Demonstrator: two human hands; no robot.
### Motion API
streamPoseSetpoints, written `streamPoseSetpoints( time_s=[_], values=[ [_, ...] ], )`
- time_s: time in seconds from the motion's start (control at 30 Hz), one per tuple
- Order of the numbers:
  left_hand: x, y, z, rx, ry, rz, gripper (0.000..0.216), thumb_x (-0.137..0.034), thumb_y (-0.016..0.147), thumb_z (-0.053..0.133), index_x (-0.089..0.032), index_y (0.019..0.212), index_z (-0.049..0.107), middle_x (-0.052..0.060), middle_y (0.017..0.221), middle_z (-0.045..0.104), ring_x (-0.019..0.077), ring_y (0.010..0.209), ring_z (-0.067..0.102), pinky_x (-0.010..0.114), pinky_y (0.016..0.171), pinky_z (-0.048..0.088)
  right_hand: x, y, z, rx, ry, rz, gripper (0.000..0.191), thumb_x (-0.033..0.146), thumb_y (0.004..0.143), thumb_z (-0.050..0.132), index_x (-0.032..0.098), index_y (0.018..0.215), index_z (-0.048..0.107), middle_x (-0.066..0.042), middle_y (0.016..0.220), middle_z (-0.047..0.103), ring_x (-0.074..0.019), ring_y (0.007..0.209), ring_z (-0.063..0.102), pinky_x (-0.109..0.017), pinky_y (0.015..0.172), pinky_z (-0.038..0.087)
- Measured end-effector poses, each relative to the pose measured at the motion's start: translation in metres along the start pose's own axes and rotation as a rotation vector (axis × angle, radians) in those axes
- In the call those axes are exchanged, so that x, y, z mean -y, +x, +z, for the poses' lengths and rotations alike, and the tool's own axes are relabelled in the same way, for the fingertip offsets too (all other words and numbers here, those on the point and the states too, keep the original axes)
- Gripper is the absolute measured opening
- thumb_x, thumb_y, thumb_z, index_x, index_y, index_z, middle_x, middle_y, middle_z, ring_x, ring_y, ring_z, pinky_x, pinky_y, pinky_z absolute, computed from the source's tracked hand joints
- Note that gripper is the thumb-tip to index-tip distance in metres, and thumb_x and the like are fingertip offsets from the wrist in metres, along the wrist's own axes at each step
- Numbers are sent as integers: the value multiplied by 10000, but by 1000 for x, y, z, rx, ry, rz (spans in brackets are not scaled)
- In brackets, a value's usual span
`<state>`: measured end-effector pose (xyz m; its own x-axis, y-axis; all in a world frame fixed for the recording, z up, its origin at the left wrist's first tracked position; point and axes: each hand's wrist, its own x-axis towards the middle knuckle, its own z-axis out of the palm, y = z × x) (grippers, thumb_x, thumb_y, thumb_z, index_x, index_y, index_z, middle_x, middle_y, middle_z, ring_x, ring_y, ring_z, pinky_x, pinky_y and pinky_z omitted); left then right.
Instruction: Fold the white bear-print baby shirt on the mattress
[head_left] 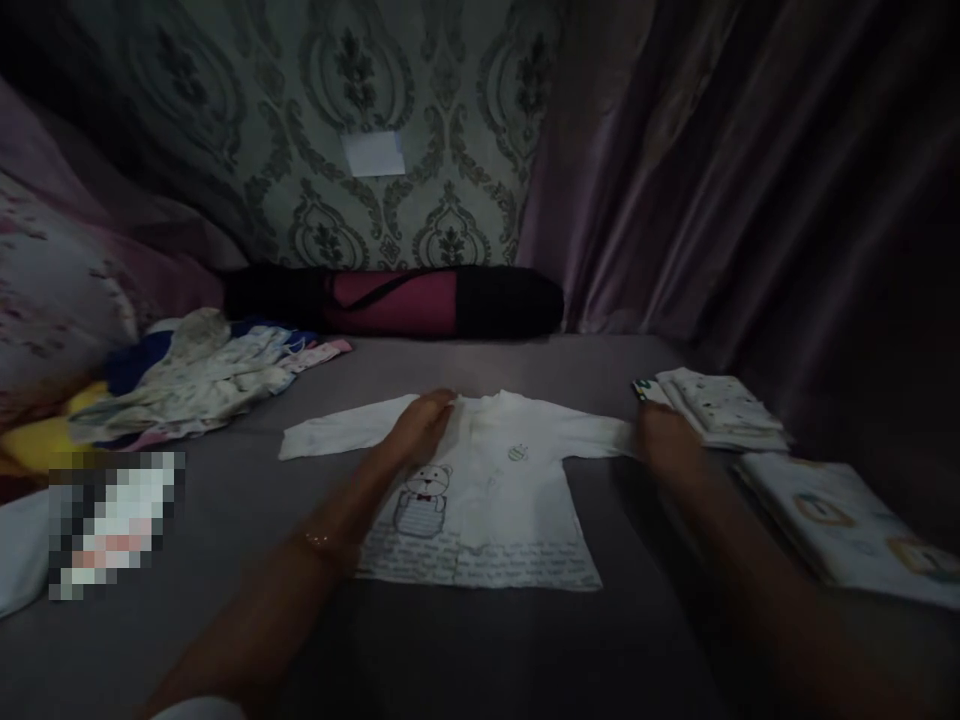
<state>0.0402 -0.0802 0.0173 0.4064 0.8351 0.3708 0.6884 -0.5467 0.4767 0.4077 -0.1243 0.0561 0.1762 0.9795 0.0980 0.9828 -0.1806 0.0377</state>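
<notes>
A small white long-sleeved baby shirt (pixel 510 500) with a bear print lies spread flat, front up, on the grey bed surface (pixel 465 650). My left hand (pixel 420 425) rests flat on the shirt's left shoulder near the collar, fingers together. My right hand (pixel 664 440) is at the end of the shirt's right sleeve, blurred; whether it pinches the cuff or just touches it I cannot tell.
A heap of unfolded baby clothes (pixel 195 380) lies at the left. Folded printed cloths (pixel 724 405) and a larger folded piece (pixel 847 525) lie at the right. A dark and pink rolled bag (pixel 397 300) lies along the patterned wall; a curtain (pixel 750 180) hangs on the right.
</notes>
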Motion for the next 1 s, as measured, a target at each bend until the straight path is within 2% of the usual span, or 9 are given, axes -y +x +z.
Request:
streamPoseSetpoints(
  time_s=[0.07,0.13,0.23,0.33,0.43,0.53,0.73,0.87,1.0],
  values=[
    [-3,1,13,16,-11,56,380,-291,934,366,-152,1223,569,118,1260,605,226,1182,552,412,1042,414,36,-1,4,51,55,-134,315,78,860,383,88,1052,632,-209,1057,648,-265,1008,620,-340,855,455],
    [-23,9,38,61,-30,118,378,-261,931,374,-152,1241,560,109,1291,589,204,1221,522,375,1067,394,72,0,13,1,120,-330,368,67,870,357,88,1139,608,-182,1209,603,-229,1155,537,-312,986,377],
    [-61,27,79,139,-7,134,429,-195,925,337,-115,1314,499,129,1387,504,198,1318,419,362,1121,321,106,-1,31,4,168,-345,424,104,901,326,58,1267,534,-187,1354,506,-234,1281,426,-347,1058,310],
    [-85,42,105,183,61,14,472,-198,934,296,-85,1376,419,147,1438,438,206,1354,368,377,1144,268,111,-6,47,19,204,-303,485,167,932,298,47,1388,408,-170,1431,430,-232,1331,369,-358,1082,279],
    [-91,45,117,179,104,-79,511,-274,969,204,-70,1409,367,152,1453,415,222,1374,332,413,1150,233,99,-11,55,3,220,-333,515,241,964,230,61,1431,348,-134,1487,355,-222,1371,308,-381,1120,214],
    [-90,42,121,172,177,-91,554,-361,977,165,-101,1430,350,126,1480,379,230,1397,284,443,1155,199,78,-12,57,27,222,-360,541,320,971,219,79,1440,341,-112,1506,322,-227,1388,275,-408,1134,178],
    [-95,41,122,215,288,-96,758,-657,898,168,-168,1459,318,93,1520,303,255,1417,228,461,1157,164,20,-6,62,27,108,-295,558,344,967,198,106,1458,314,-107,1514,307,-246,1395,253,-450,1118,204],
    [-93,43,121,276,307,-120,847,-727,854,148,-167,1480,258,83,1541,251,254,1432,175,461,1162,135,-17,-2,66,11,49,-264,564,321,952,215,82,1449,332,-125,1489,354,-252,1370,305,-424,1109,238],
    [-90,43,123,307,330,-118,846,-724,852,122,-179,1491,222,67,1555,213,246,1441,136,451,1168,112,-45,-1,75,-55,26,-259,555,284,924,258,35,1398,403,-164,1451,405,-261,1354,328,-413,1102,268]
  ],
)
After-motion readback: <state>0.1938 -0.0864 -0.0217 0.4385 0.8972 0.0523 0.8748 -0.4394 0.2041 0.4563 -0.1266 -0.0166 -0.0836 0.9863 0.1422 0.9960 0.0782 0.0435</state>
